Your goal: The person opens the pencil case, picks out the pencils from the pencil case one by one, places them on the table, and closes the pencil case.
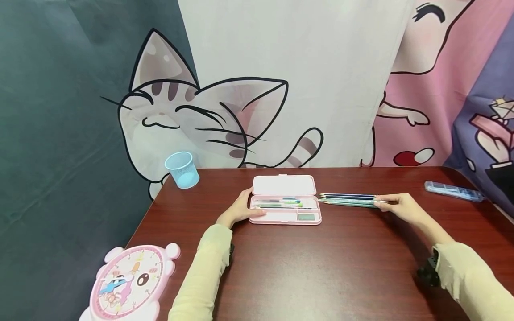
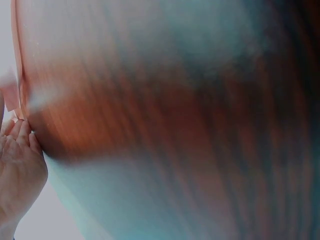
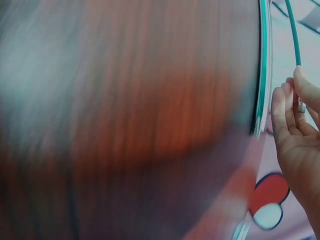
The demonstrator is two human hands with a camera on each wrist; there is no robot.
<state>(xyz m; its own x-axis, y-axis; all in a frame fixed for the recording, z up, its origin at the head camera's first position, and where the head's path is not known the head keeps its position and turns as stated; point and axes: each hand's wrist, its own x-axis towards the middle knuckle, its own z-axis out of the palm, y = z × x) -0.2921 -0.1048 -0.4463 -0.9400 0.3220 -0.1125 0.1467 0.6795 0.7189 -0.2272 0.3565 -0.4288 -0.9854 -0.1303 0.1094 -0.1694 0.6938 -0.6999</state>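
A pink pencil case (image 1: 283,217) lies on the table with its lid (image 1: 284,185) raised at the back. Several pens (image 1: 281,203) fill its rear compartment, and a greenish block (image 1: 306,217) sits at the front right. My left hand (image 1: 239,207) holds the case by its left end, thumb over the front compartment. To the right of the case, several pencils (image 1: 347,196) lie side by side, dark blue and green ones among them. My right hand (image 1: 403,207) is at their right ends. In the right wrist view it pinches a green pencil (image 3: 295,37) between thumb and fingers.
A light blue mesh cup (image 1: 182,170) stands at the back left corner. A pink clock (image 1: 130,281) with a cartoon face is at the front left. Near the right edge lies a clear blue case (image 1: 453,191). Behind the table hangs a cartoon curtain (image 1: 337,89).
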